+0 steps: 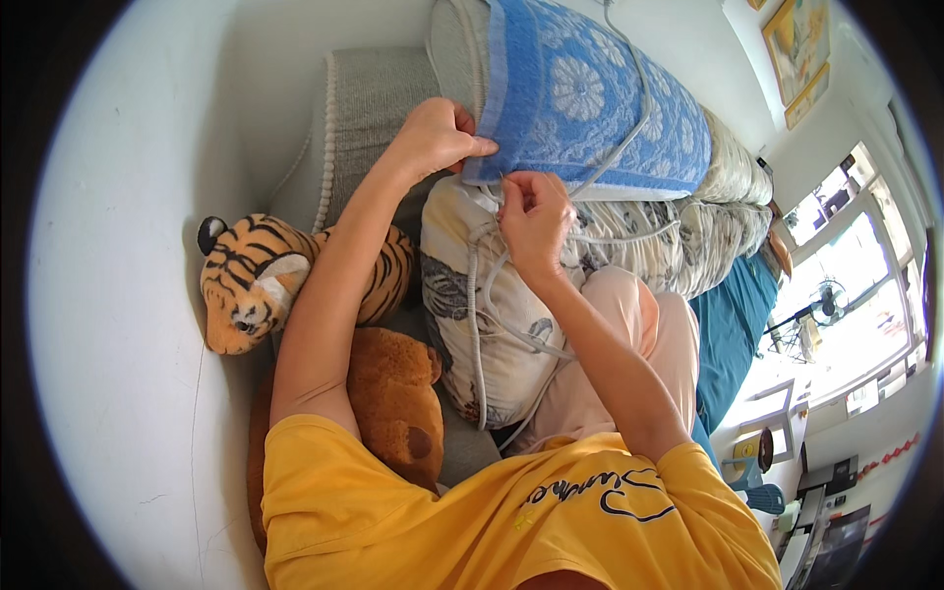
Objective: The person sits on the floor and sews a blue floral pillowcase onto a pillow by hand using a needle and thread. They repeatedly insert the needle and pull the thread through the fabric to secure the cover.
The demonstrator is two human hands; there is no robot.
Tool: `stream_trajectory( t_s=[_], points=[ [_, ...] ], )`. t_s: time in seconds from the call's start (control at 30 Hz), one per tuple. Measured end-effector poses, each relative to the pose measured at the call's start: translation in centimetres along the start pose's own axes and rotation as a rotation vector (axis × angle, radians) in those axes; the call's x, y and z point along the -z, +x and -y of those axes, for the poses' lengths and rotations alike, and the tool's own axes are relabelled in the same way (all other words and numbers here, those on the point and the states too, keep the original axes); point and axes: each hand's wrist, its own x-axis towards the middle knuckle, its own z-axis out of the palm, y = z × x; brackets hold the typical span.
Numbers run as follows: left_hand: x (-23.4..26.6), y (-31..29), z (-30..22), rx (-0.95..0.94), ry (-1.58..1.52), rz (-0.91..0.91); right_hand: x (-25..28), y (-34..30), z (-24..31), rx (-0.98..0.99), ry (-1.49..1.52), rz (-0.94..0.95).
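Observation:
A blue towel (590,108) with white flower patterns lies over a rounded grey cushion. My left hand (440,140) grips the towel's near left corner, its thumb on top and the other fingers curled at the edge. Just right of that corner, my right hand (537,218) is closed in a pinch close to the towel's lower edge. A thin glint shows at its fingertips, too small to name. Across the towel and down over a cream patterned quilt (457,265) runs a grey cord (479,344), which loops beneath my right hand.
By my left arm sit a plush tiger (246,285) and a brown plush toy (398,398). A grey sofa back (379,118) stands behind them, beside a white wall (128,295). A teal cloth (733,324) lies past my legs. Far right, a fan (826,303) stands before bright windows.

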Motion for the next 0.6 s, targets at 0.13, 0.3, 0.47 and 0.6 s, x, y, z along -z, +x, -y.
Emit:
stream_trajectory(
  t_s=[0.13,0.3,0.47,0.6],
  points=[
    [0.0,0.2,0.1,-0.010,-0.036,0.052,-0.6,-0.2,-0.7,-0.002,0.045,-0.044],
    [0.0,0.0,-0.1,-0.022,0.003,0.030,-1.6,0.1,-0.3,-0.061,0.075,-0.068],
    [-0.2,0.1,-0.4,-0.018,0.053,0.021,-1.5,0.0,-0.9,0.036,0.048,-0.090],
    [-0.3,0.2,-0.2,-0.013,0.030,0.029,-1.4,-0.2,-0.8,0.063,0.037,-0.101]
  ],
)
